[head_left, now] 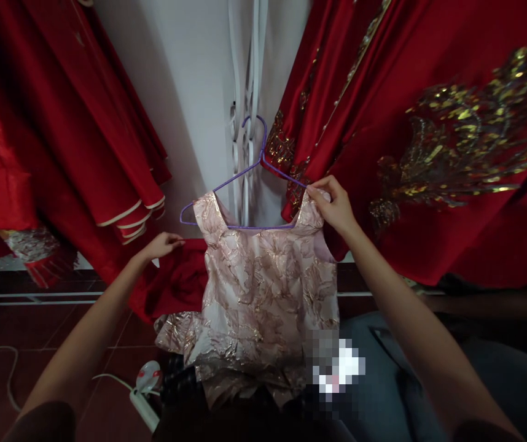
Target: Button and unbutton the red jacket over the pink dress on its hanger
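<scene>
A pale pink and gold brocade dress [254, 288] hangs on a purple hanger [240, 175], its hook upright above the neckline. My right hand [335, 205] is closed, thumb and fingers pinching the dress's right shoulder strap at the hanger's end. The left strap sits further along the hanger, whose left tip pokes out past it. Left of the dress, my left hand [164, 244] is closed in a pinch at the top edge of a red cloth [178, 276]. That cloth passes partly behind the dress. The dress's lower part bunches over dark shapes near my lap.
Red garments hang at left [74, 123] and right [429, 153], the right one with gold sequins. White metal bars [245, 73] rise between them. A white power strip [144, 410] and cables lie on the dark red tiled floor [79, 331]. Grey-blue fabric [484, 374] is at lower right.
</scene>
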`<act>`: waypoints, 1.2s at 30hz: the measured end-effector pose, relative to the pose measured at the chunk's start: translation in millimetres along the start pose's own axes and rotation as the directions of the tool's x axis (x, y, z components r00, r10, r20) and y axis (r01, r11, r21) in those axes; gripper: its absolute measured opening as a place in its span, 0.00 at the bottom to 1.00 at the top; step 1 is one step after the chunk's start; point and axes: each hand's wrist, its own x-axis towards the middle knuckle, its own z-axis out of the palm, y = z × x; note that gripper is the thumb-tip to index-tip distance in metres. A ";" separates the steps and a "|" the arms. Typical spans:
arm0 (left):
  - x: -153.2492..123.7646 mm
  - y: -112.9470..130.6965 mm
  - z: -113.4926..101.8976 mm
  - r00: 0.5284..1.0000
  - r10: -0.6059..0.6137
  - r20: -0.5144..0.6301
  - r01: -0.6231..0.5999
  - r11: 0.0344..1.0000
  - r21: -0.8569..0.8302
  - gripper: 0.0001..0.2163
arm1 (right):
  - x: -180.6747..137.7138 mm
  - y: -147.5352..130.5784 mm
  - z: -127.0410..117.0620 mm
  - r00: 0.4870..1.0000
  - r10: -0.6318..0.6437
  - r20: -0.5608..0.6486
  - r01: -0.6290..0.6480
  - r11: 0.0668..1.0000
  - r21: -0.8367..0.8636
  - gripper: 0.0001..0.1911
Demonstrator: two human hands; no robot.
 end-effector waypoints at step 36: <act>79.4 179.5 32.9 0.863 0.140 0.486 -0.204 0.976 0.082 0.08 | 58.2 -28.0 61.7 0.562 0.335 0.756 -0.590 0.803 0.082 0.08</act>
